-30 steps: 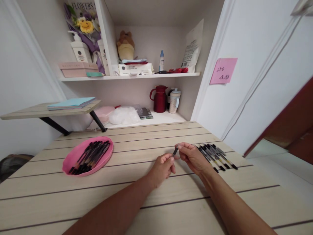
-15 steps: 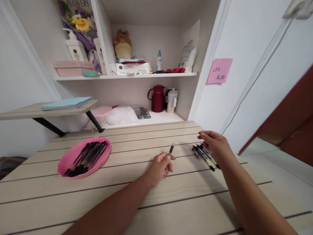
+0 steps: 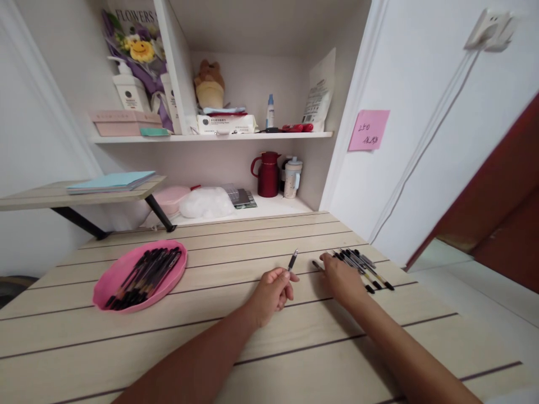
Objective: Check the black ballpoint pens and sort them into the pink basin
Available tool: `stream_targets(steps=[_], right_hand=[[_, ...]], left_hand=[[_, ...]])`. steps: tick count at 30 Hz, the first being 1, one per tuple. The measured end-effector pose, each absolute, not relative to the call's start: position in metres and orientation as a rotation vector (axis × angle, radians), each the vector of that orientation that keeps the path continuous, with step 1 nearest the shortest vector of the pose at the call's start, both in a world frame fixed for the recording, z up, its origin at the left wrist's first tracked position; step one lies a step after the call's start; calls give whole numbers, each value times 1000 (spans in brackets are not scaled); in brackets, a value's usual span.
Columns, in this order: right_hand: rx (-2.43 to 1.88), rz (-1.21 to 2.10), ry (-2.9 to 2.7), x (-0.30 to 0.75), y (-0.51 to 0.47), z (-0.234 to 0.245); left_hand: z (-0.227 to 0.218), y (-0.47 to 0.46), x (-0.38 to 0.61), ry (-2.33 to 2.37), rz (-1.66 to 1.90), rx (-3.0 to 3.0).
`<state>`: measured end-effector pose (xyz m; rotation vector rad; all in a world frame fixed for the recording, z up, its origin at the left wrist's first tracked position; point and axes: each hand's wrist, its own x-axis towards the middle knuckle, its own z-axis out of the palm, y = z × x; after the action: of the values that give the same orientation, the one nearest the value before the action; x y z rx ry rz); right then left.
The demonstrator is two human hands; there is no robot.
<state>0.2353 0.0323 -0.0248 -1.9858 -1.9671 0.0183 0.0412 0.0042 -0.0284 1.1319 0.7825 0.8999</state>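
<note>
My left hand (image 3: 274,292) is closed around a pen (image 3: 292,261), with its dark grip and silver tip pointing up and away; the fingers cover the rest. To its right, my right hand (image 3: 342,279) is low over the desk, thumb and forefinger closed at a short dark pen part (image 3: 317,265), mostly hidden by the fingers. Several pens (image 3: 362,265) with black ends lie side by side beyond and right of this hand, which partly covers them. On the left sits a pink tray (image 3: 101,286) with a heap of dark pen parts (image 3: 147,275).
The desk (image 3: 202,331) has a striped wood top. A small raised shelf (image 3: 25,196) on black legs carries a blue pad (image 3: 112,180). At the back, a cabinet shelf (image 3: 219,137) stands over a red jug (image 3: 268,175) and a pale bottle (image 3: 292,178).
My right hand has come down and left from above the pen row, and a dark pen part now shows at its fingertips. The left hand still holds its pen. The view shifted slightly.
</note>
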Motion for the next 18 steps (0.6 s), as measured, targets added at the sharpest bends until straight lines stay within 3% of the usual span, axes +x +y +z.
stream_targets(steps=[7,18], right_hand=[[-1243,1075,-1161,213,52,8],[-812,1193,-947,194,47,5]], left_hand=[[-31,6,42,768,902,1123],[-35,9,42,751,886,1128]])
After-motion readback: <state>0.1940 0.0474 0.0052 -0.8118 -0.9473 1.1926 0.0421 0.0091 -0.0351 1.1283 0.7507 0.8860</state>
